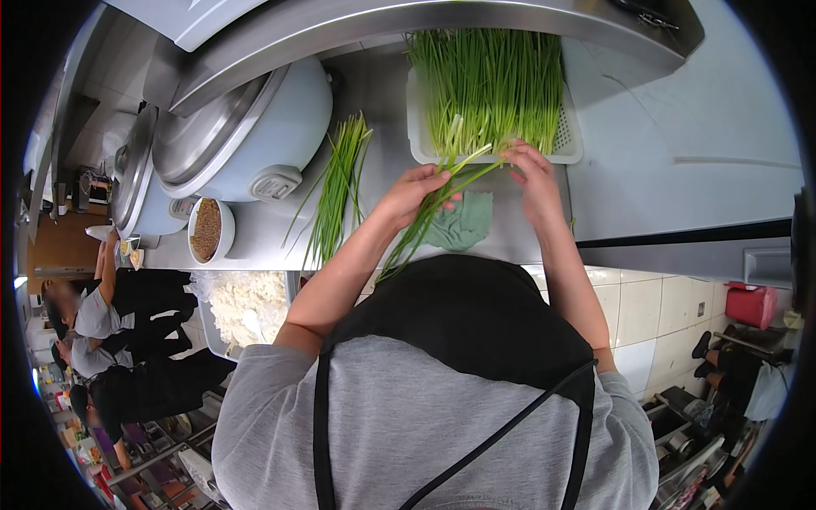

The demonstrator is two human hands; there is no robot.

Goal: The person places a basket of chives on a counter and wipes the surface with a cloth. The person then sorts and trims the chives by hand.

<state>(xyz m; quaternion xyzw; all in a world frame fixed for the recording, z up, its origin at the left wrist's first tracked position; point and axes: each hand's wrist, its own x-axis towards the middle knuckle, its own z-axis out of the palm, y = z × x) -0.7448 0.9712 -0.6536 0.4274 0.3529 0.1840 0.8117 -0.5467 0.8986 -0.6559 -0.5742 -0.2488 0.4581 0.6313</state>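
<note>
My left hand (pixel 415 194) is closed around a small bunch of green chives (pixel 418 228), whose pale ends point up and to the right. At those ends, the fingers of my right hand (pixel 531 174) are bent, with the fingertips at a thin stalk. Behind both hands stands a white perforated basket (pixel 573 150) packed with upright chives (pixel 493 89). A loose pile of chives (pixel 342 183) lies on the steel counter (pixel 387 93) to the left. Under the held bunch is a crumpled green cloth (pixel 463 223).
Two large rice cookers (pixel 255 127) and a white bowl of brown food (pixel 206 229) stand at the left. Below them is a tub of pale food (pixel 246 306). A steel shelf edge (pixel 408 25) crosses above. Several people are in the background.
</note>
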